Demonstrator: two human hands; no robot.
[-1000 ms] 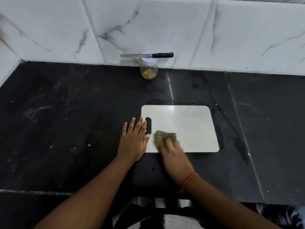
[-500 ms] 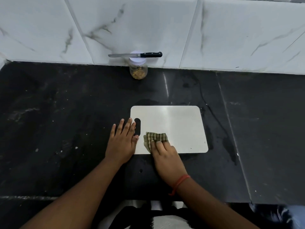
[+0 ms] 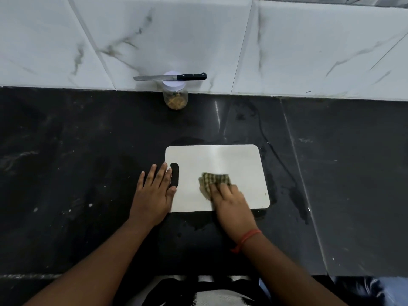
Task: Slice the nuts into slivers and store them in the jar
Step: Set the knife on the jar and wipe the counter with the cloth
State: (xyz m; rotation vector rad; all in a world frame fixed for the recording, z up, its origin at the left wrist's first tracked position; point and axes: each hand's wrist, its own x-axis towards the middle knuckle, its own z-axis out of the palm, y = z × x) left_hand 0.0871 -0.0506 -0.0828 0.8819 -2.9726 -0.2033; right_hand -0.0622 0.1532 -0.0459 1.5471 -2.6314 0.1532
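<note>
Black counter (image 3: 88,151): left hand (image 3: 154,193) flat, fingers straight, steadying the light, slippery board (image 3: 231,164); right hand (image 3: 231,199) presses soft cloth (image 3: 212,180) beneath its fingertips.

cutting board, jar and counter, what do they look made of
Cutting board: likely plastic, smooth white with a soft sheen. Jar: clear glass or plastic, contents show through; white lid probably plastic. Counter: polished dark stone, glossy with pale flecks.
</note>
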